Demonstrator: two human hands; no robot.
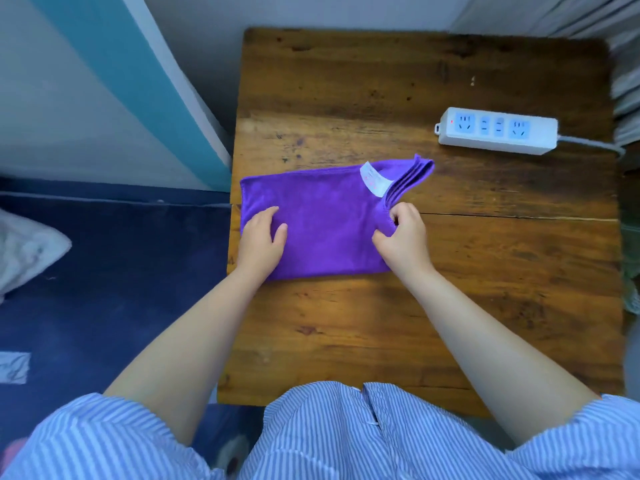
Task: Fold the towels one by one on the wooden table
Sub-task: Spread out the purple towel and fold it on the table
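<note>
My left hand lies flat, released, on the towel at the counter's nine o'clock edge; my right grip pinches its layered end. Pulling unevenly could spread the layers.

A worn wooden counter stands against a pale wall with a teal stripe — dark blue floor to its left.

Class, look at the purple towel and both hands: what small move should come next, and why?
Probably carry the right hand leftward over the towel, folding it in half. Its fingers pinch the raised right edge, layers and white label lifted, while the left hand lies flat, pinning the left end to the table.
</note>
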